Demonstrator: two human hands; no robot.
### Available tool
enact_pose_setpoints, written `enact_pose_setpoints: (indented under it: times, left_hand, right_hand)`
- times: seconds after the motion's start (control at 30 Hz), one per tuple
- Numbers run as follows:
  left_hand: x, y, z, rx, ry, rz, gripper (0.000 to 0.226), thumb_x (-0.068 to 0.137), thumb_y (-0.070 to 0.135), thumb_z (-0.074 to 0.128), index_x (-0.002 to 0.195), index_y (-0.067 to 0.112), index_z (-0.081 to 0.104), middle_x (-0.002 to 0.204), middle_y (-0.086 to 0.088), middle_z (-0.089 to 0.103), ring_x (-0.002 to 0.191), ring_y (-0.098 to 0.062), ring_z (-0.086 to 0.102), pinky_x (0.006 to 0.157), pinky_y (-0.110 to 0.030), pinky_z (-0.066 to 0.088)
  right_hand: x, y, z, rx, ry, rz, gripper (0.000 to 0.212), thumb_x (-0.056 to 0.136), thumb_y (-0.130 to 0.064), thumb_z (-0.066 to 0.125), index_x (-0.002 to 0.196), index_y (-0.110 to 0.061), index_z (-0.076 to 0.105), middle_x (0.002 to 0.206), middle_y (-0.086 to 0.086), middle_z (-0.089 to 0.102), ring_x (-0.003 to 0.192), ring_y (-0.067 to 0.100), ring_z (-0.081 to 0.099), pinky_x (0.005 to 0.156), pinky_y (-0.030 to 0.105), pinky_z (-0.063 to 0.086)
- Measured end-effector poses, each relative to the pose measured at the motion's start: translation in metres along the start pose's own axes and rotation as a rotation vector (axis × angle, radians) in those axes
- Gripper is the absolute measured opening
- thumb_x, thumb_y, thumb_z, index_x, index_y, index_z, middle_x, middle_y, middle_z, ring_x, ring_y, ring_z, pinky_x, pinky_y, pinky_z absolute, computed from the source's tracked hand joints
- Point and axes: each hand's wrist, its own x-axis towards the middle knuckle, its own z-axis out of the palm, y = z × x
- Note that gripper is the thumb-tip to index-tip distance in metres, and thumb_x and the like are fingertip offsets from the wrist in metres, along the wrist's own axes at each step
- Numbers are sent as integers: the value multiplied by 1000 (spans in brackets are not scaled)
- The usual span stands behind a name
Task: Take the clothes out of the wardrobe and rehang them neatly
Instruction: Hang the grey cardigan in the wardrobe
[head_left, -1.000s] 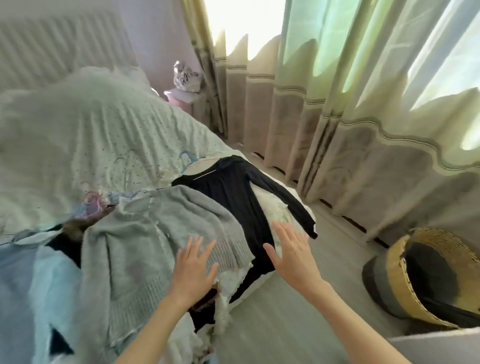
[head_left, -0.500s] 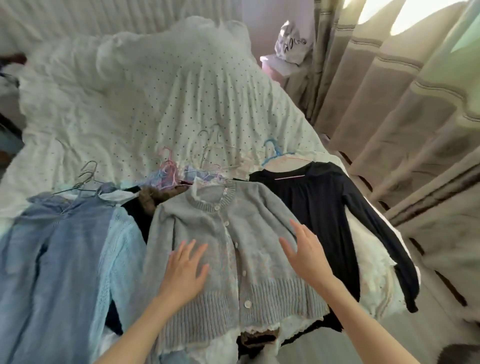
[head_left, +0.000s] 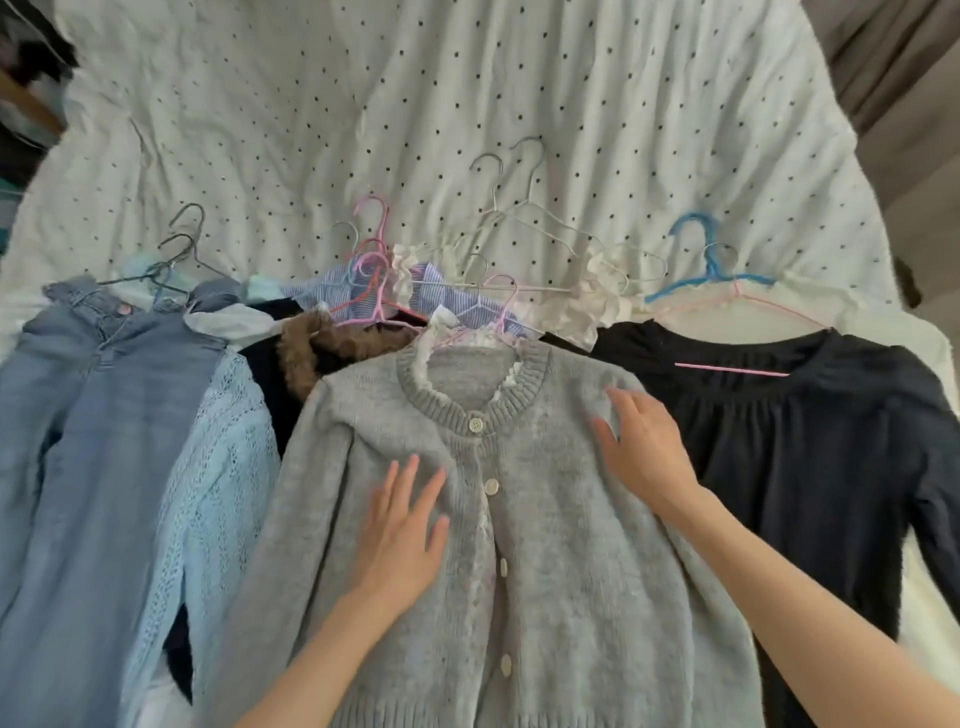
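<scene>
Clothes, specifically the grey cardigan (head_left: 498, 519), sit lower centre of frame, flat on the bed, buttoned, top of the pile. My left hand (head_left: 402, 535) lies flat on its front panel, fingers straight and slightly spread, gripping nothing. My right hand (head_left: 641, 452) rests on the shoulder area, right of centre, fingers straight and loose, also holding nothing. Handling guess: soft chunky knit, light, floppy, will stretch and sag if lifted by the fabric. Best grab is the pink hanger hook (head_left: 501, 291) above the collar, or both shoulders at once; I'd avoid pulling the button placket. White lace trim (head_left: 436, 325) pokes out at the neckline, so probably a second garment sharing that hanger, can't confirm. Neighbours: navy top (head_left: 810, 441) at right on a pink hanger, its left edge touching the cardigan; light blue knit (head_left: 218, 467) and denim piece (head_left: 78, 441) at left, with a dark item with brown fur collar (head_left: 306, 353) tucked between. In the way: tangle of hooks upper centre, pink, grey wire, white wire hangers (head_left: 524, 208) and a blue hanger (head_left: 696, 249) upper right, overlapping. Likely to snag each other on lift. Dotted white bedspread (head_left: 415, 78) fills the top of frame.
</scene>
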Motion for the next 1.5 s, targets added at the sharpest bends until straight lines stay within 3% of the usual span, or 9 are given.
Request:
enact_pose_setpoints:
  times: [0.2,0.5,0.6,0.67,0.77,0.83,0.93,1.2,1.5]
  left_hand:
    - [29,12,27,21,-111,-70,86,71,61,-7,149,23,1,156,-6,-8,143,-20,-10,110,-31,-9]
    - [37,17,25,31,-214,-134,88,68,64,-11,147,24,-9,154,-2,-18,132,-7,-24,110,-30,-13]
    - [39,21,16,18,-268,-158,69,91,59,13,148,25,-7,155,-1,-18,138,-12,-21,113,-31,-9]
    - [39,24,13,-13,-285,-170,62,98,47,23,148,24,-6,155,-1,-17,142,-16,-16,115,-33,-6]
    - [35,26,13,-38,-299,-169,63,98,46,25,148,24,-7,155,-2,-16,142,-18,-14,115,-35,-4]
    - [32,27,12,-41,-297,-157,63,98,47,25,148,24,-8,155,-2,-15,142,-18,-14,114,-34,-5]
    - [26,26,12,-43,-282,-134,63,99,45,25,147,24,-9,155,-1,-16,142,-17,-14,113,-31,-7]
    - [18,16,20,-113,-247,-110,60,99,42,28,148,26,-2,156,4,-12,142,-12,-14,111,-28,-9]
    - [35,18,-56,-175,427,22,44,97,15,38,140,6,36,150,-14,27,139,-26,25,112,-34,21]
  right_hand:
    - [76,6,12,-82,-149,0,52,98,-34,39,143,-11,29,148,9,33,140,28,22,113,47,14]
    - [112,-8,5,-34,-331,-7,41,97,-35,40,124,-6,50,124,13,52,116,31,48,94,42,42]
    - [112,-13,5,85,-326,19,28,96,-31,42,89,-7,56,86,9,58,89,30,58,66,34,41]
    - [107,-20,5,131,-312,30,34,96,-29,43,67,-13,42,65,1,45,70,26,50,53,32,30]
    - [97,-24,9,86,-277,-39,36,96,-31,43,63,-17,38,74,2,45,81,26,48,65,34,38]
    - [93,-21,11,1,-279,-52,27,97,-34,39,85,-14,54,100,9,52,103,29,47,87,41,40]
    - [94,-22,16,-88,-330,-49,33,99,-34,32,113,-9,50,118,9,55,114,29,47,95,44,34]
    - [96,-32,31,198,-177,56,39,98,-40,37,69,-15,36,65,-4,42,70,22,47,79,38,33]
    - [29,-26,-15,428,17,36,44,92,-39,52,63,-8,40,59,3,41,56,18,38,62,31,27]
